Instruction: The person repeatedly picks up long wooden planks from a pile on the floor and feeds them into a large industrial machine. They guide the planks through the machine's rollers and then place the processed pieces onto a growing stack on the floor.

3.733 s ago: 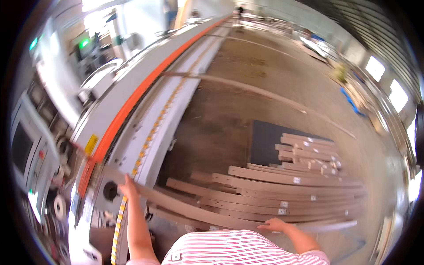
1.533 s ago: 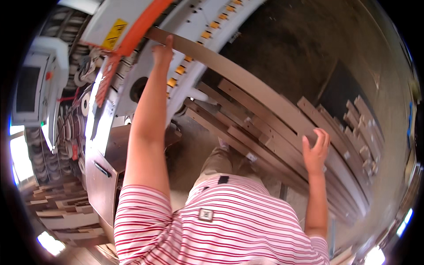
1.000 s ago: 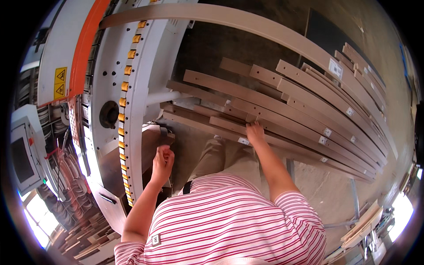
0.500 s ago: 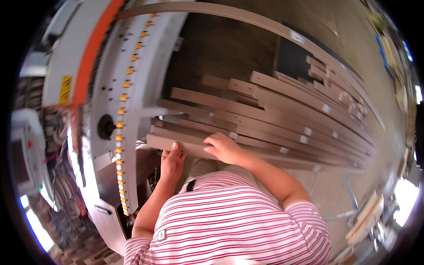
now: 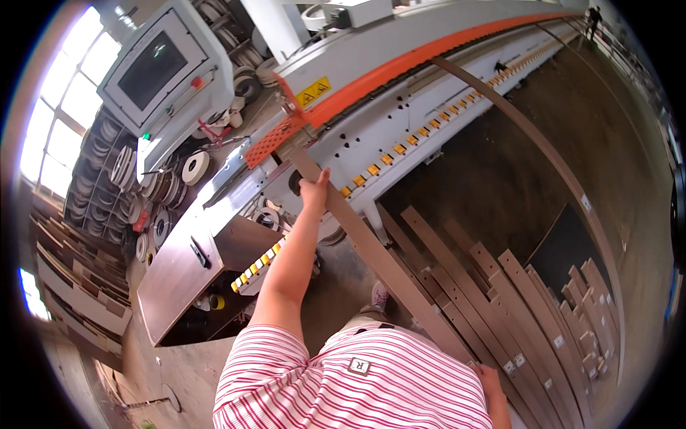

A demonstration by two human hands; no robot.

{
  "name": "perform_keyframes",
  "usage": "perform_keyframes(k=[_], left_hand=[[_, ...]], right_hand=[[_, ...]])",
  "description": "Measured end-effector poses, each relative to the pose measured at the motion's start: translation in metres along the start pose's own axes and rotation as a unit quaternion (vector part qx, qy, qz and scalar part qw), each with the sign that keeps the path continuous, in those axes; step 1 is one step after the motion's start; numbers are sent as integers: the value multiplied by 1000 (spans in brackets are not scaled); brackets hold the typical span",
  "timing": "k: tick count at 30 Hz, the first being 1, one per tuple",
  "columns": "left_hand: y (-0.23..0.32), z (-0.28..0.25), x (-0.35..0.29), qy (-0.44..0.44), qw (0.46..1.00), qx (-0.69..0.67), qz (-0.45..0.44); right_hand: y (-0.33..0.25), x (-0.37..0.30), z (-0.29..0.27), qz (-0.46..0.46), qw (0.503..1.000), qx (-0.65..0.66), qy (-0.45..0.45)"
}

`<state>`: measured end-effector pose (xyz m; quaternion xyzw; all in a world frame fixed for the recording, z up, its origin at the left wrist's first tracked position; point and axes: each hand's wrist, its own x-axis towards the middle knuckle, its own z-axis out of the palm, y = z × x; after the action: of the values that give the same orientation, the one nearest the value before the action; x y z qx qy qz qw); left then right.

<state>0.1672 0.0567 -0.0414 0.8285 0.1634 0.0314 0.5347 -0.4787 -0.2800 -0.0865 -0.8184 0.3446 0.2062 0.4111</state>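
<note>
A long, narrow brown board slants from the machine's edge back toward my right side. Near its far end my left hand is wrapped round it, arm stretched forward. At the lower right, my right hand is closed on the same board farther back, partly cut off by my body. The far tip of the board lies over the edge of the grey machine, just below an orange perforated guard. A row of yellow rollers runs along the machine.
More brown boards lie stacked to the right, beside a long curved strip. A control panel with a screen stands at the left. Below it are rolls of edging tape and a wooden cabinet with a black-handled tool on top.
My view has turned left toward the machine. My hands have moved from close together at the stack to far apart along the board. Its far end now reaches the machine's edge.
</note>
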Motion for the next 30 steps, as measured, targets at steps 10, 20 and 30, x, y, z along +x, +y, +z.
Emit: perform_keyframes(k=[10, 20, 30], left_hand=[[9, 37, 35, 75, 993, 53, -72], [3, 36, 66, 61, 994, 39, -76], [8, 33, 69, 50, 996, 16, -67]], right_hand=[[-111, 21, -10, -88, 968, -199, 123], [-140, 40, -15, -86, 954, -258, 125], [-160, 45, -30, -3, 961, -274, 42]])
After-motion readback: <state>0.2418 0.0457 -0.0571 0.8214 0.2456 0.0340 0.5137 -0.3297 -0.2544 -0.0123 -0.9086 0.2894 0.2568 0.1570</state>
